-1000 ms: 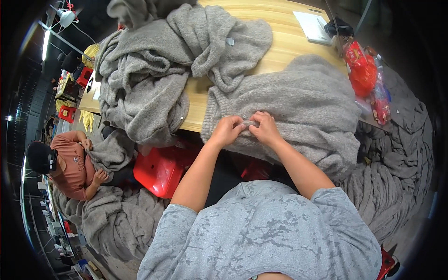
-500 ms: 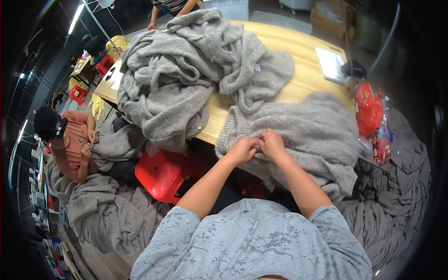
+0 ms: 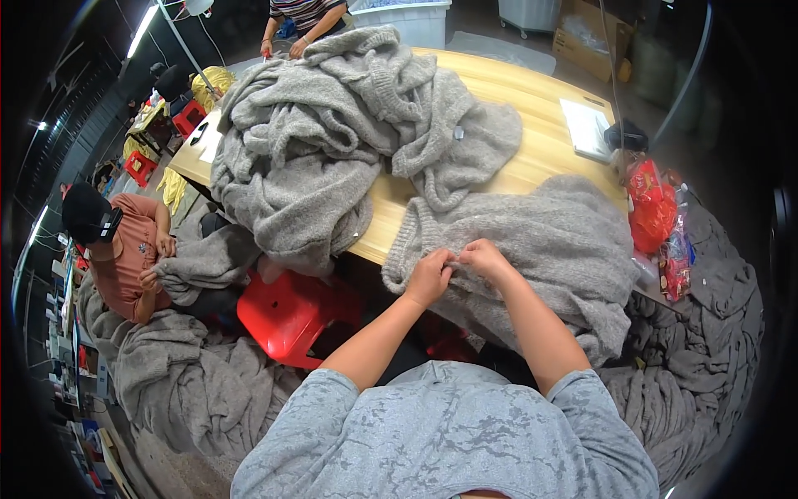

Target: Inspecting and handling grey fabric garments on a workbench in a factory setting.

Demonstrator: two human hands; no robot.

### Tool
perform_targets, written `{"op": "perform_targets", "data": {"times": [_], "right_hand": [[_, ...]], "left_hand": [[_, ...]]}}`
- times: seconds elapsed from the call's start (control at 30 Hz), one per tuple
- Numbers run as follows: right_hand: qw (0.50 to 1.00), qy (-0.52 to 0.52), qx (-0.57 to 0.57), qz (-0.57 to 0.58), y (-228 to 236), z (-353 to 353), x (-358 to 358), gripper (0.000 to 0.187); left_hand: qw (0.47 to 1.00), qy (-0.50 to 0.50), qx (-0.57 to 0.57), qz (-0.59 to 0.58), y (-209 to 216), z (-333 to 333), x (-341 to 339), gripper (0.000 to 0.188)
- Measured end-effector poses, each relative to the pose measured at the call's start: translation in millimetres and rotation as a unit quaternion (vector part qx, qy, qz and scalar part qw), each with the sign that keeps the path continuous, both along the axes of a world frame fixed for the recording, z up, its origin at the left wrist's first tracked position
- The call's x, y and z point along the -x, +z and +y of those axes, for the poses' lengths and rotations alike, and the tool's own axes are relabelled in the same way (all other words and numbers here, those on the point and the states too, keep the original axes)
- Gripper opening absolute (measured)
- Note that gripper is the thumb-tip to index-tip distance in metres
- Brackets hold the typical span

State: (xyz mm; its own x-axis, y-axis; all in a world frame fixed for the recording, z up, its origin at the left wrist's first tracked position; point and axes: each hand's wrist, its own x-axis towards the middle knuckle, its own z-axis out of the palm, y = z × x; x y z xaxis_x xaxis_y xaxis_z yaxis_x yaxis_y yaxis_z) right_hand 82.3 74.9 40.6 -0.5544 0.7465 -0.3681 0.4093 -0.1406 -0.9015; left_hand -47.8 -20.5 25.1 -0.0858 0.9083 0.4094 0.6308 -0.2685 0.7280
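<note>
A grey knitted garment point(image 3: 532, 241) lies over the table's near edge in front of me, its ribbed band to the left. My left hand point(image 3: 430, 276) rests over the garment near that band, fingers closed in a pinch. Just to its right, my right hand point(image 3: 485, 257) is pinched too, and the fingertips of both hands nearly meet. What sits between the fingertips is too small to make out. A large heap of similar grey knitwear point(image 3: 307, 141) covers the left part of the table, with a small pale tag on one piece.
The wooden table point(image 3: 532, 91) carries a white paper pad point(image 3: 584, 127) at the far right, beside red plastic bags point(image 3: 652, 208). A red stool point(image 3: 287, 312) stands at left, near a seated person point(image 3: 125, 249) handling grey knitwear. More knitwear point(image 3: 698, 366) is piled at right.
My hands have shifted slightly down in the picture along with the garment and table, as the view tilts a little. Both keep pinching; the far person's hands now show more fully.
</note>
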Motion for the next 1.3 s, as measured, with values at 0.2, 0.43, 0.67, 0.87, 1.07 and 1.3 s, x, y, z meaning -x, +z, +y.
{"op": "perform_targets", "data": {"times": [0.2,0.43,0.67,0.87,1.07,1.3], "right_hand": [[0.996,0.068,-0.024,-0.060,1.5,5.6,2.2,0.018],[0.890,0.186,-0.402,-0.110,19.1,-21.4,-10.0,0.023],[0.837,0.192,-0.488,-0.155,16.3,-22.8,-8.0,0.015],[0.845,0.141,-0.495,-0.145,10.1,-24.4,-3.7,0.014],[0.921,0.083,-0.373,-0.079,7.9,-12.8,-3.8,0.015],[0.940,0.082,-0.328,-0.038,11.6,-7.7,-6.9,0.019]], "left_hand": [[0.998,-0.047,0.015,0.037,-3.4,6.2,9.9,0.022],[0.994,-0.097,0.043,0.028,-2.2,13.9,17.7,0.019],[0.989,-0.125,0.066,0.042,1.6,17.9,22.3,0.017],[0.991,-0.098,0.071,0.053,-2.5,19.7,22.5,0.014],[0.973,-0.073,0.206,-0.072,4.7,18.0,21.5,0.014],[0.978,-0.049,0.200,-0.043,13.5,18.2,20.2,0.018]]}}
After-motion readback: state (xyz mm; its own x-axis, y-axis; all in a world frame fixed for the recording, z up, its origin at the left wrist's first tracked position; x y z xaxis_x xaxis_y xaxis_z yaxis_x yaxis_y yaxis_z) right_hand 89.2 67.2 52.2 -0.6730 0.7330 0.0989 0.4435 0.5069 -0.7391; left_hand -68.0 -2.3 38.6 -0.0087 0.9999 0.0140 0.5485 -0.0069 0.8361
